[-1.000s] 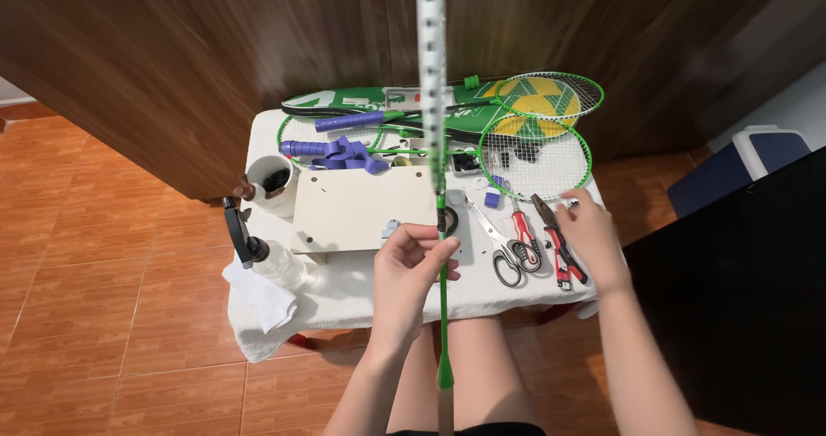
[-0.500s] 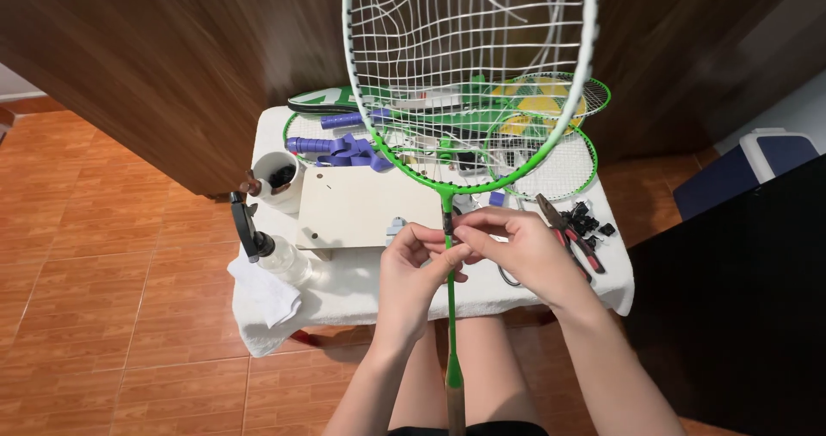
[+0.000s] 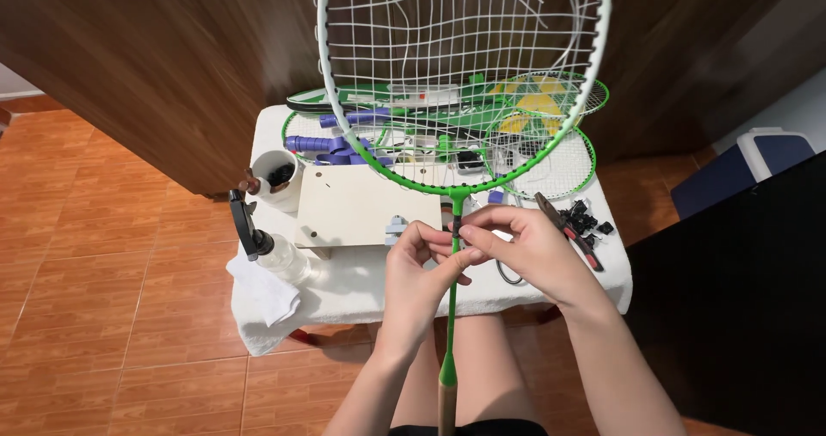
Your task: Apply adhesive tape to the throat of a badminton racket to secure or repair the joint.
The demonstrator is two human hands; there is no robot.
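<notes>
Gripping a green badminton racket (image 3: 453, 255) upright by its thin shaft, a seated person works over a small white-covered table (image 3: 361, 285).

Both hands meet just below the racket's head: the left hand (image 3: 417, 268) is wrapped around the shaft with fingers curled closed, while the right hand (image 3: 525, 247) pinches the same spot between thumb and fingertips. The white strings of the raised head look loose and uneven. On the table behind lie more green rackets (image 3: 533, 122), purple grips (image 3: 331, 148), a pale board (image 3: 366, 204), a white cup (image 3: 277, 178), red-handled pliers (image 3: 570, 230), black clips (image 3: 587, 217) and a clear spray bottle (image 3: 271, 251) beside a white cloth (image 3: 262, 294).
</notes>
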